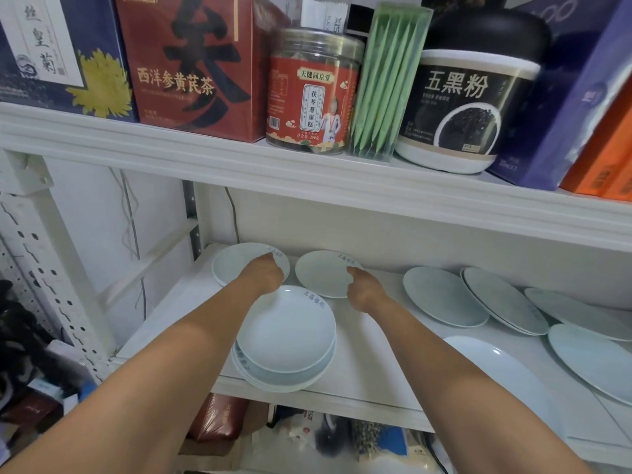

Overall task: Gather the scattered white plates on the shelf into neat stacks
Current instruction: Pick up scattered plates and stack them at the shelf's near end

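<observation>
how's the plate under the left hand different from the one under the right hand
The back-left plate under the left hand seems to sit on another plate, since a second rim shows at its left edge; the middle plate touched by the right hand lies alone on the shelf. The left hand covers the back-left plate's right rim; the right hand only meets the middle plate's right edge. Both are white with blue rim lettering.
</observation>
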